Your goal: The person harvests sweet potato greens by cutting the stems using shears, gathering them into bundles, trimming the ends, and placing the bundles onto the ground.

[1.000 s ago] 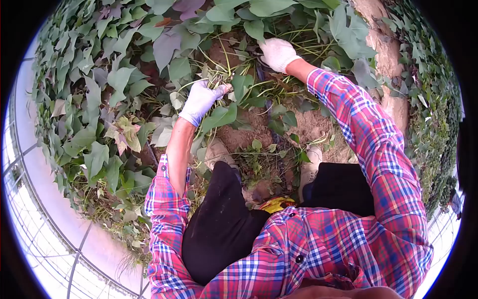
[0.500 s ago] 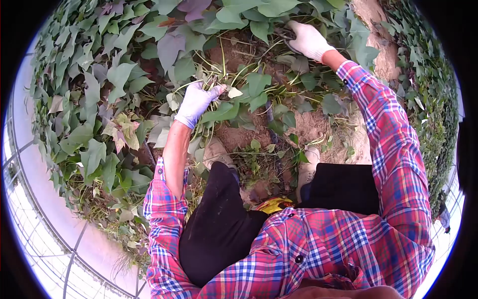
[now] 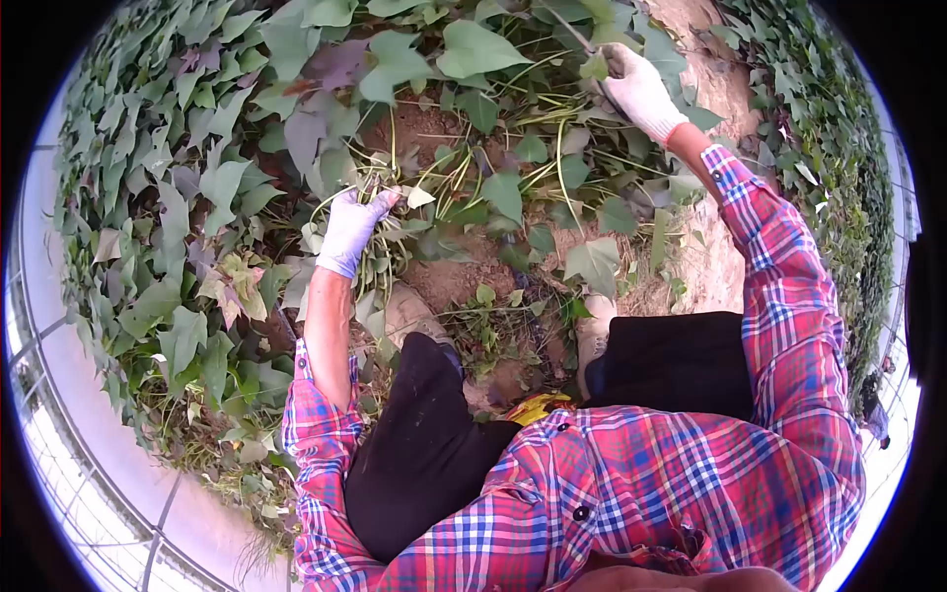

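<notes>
My left hand (image 3: pixel 357 225), in a pale glove, is closed on a bunch of cut-looking vine stems (image 3: pixel 373 180); some stems and leaves trail below the wrist. At the upper right, my right hand (image 3: pixel 639 91), also gloved, is wrapped round a thin dark tool with a narrow grey blade (image 3: pixel 569 25) pointing up and left. Its exact kind is not clear. A small green leaf (image 3: pixel 594 67) sits against the fingers. Between the two hands spread leafy sweet-potato-like vines (image 3: pixel 503 194) with long pale stems over brown soil.
Dense foliage (image 3: pixel 148 178) covers the left, and another leafy row (image 3: pixel 838 197) runs down the right past a strip of bare soil (image 3: pixel 712 247). My shoes (image 3: pixel 412 314) stand on the ground, with a yellow-red packet (image 3: pixel 539 407) between my legs.
My right hand has drawn back slightly to the right, out of the leaves, and the blade now shows. The left hand, with its stems, has shifted left and a little down in view.
</notes>
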Demonstrator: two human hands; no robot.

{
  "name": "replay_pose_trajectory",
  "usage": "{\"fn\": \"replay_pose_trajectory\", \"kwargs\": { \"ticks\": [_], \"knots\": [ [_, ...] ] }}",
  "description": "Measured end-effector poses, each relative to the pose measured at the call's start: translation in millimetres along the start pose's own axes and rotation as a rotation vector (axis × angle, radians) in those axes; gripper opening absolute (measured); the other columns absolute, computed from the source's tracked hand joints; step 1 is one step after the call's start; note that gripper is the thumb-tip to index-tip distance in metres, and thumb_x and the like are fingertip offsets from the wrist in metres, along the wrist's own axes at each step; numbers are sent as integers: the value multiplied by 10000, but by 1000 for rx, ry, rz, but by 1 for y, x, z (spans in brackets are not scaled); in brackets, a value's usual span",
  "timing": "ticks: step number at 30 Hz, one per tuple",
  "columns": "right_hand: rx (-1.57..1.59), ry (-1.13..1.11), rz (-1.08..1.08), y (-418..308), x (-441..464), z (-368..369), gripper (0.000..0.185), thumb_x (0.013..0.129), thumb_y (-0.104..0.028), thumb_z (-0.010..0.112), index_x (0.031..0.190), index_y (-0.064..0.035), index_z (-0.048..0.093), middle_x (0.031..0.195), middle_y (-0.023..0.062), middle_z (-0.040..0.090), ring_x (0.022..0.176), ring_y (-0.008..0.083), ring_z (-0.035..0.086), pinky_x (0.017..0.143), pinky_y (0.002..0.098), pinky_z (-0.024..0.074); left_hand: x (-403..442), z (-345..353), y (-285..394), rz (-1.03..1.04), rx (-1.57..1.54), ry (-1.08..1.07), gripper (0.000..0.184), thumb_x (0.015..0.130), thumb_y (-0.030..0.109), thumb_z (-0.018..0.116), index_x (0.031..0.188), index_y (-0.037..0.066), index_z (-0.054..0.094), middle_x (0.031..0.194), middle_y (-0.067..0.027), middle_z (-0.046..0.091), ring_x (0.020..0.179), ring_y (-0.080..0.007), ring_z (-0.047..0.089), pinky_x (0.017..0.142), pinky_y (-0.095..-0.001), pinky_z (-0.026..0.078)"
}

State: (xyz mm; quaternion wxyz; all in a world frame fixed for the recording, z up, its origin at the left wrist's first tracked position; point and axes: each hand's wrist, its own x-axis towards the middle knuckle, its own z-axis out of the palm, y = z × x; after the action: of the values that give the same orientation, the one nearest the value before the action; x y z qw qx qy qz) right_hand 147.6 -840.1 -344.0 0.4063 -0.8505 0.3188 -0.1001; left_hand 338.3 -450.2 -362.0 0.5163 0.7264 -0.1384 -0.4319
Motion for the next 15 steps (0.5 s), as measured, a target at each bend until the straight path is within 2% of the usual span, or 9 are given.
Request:
{"fn": "replay_pose_trajectory", "kwargs": {
  "ticks": [2,3,4,6,9,11,13,14,15],
  "knots": [
    [-185,15,-122,-13,-6,15,378,841,-81,614,1207,-18,548,976,77,662,729,97,611,672,250,503,3,8,4,16,4,-48,252,817,162,757,1005,12,684,884,-34,695,737,-92,614,683,-243,491],
    [-101,-133,46,-29,-10,21,371,832,-114,614,1189,-29,566,975,99,665,798,131,628,751,272,504,2,11,11,-81,322,-5,226,822,154,751,989,15,688,873,-33,693,727,-91,611,675,-245,494],
    [-72,-194,84,-47,-17,27,381,825,-131,616,1190,-33,566,974,112,667,829,184,638,793,303,500,1,14,7,-28,206,-13,226,820,156,753,982,14,687,856,-28,689,710,-84,602,653,-247,491],
    [-189,-208,-143,-29,-15,49,355,836,-194,611,1147,-26,574,886,190,657,840,330,644,747,386,491,0,17,-3,33,47,-8,228,814,158,761,974,15,684,813,-13,679,657,-66,577,600,-246,474],
    [-134,-326,-92,-11,-16,77,325,834,-194,604,1096,-6,566,923,211,656,899,394,619,785,414,490,1,8,-6,-29,32,-26,222,814,159,761,967,18,684,807,-13,676,640,-63,568,590,-243,468],
    [-153,-396,-82,-8,-16,80,316,841,-188,611,1096,-8,568,884,184,667,774,329,660,709,394,520,3,1,-8,-41,42,-55,290,811,193,769,1020,24,658,894,-24,680,747,-95,607,682,-264,493],
    [29,-331,144,-9,-17,71,266,890,-171,600,1110,-24,574,817,99,666,535,99,621,486,247,496,0,-2,-10,-17,8,-33,291,814,195,767,1026,28,657,904,-17,680,758,-92,608,690,-252,489],
    [8,-316,339,-27,-19,38,254,908,-173,594,1099,-7,568,808,91,660,561,101,627,467,233,482,-1,-5,-10,-62,-4,-45,295,816,195,767,1032,27,656,904,-14,680,762,-88,605,703,-244,486],
    [159,-207,132,-26,-12,12,310,906,-167,611,1135,27,534,810,80,651,569,110,630,458,238,481,-3,-5,-10,-16,-17,-16,272,815,202,767,995,23,668,855,-14,674,709,-81,585,659,-244,476]
  ]
}}
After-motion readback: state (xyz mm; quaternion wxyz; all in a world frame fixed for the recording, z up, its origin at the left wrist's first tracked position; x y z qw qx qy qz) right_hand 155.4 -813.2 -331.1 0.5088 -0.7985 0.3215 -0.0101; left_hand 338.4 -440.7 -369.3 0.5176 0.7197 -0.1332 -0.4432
